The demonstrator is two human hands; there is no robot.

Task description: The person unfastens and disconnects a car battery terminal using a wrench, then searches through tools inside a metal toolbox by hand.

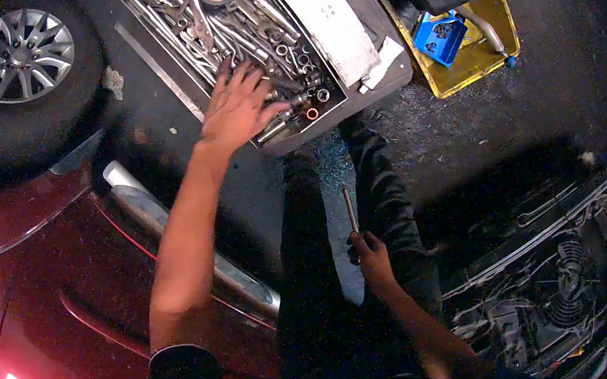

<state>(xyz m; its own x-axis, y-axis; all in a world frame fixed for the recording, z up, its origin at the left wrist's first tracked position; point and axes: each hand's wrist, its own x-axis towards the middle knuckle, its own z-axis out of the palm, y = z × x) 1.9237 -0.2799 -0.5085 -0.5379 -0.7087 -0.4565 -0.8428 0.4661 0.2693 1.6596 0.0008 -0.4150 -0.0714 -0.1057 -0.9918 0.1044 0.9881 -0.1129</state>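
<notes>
One slim metal rod [349,206], likely stiff, slick; take mid-shaft; right hand [371,257] clamped on it; left hand [235,112] fingers apart.

Toolbox [303,39] cut off by top edge; left hand [233,112] blurred, hides some tools [198,15]; contact unclear.

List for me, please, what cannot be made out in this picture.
Head view: whatever the left hand hides in the grey metal toolbox.
Head view: the gripped end of the thin silver metal rod, hidden by the right hand.
Head view: the toolbox's far end, cut off by the top edge.
Head view: dark bits in the blue plastic tray, too small to name.
</notes>
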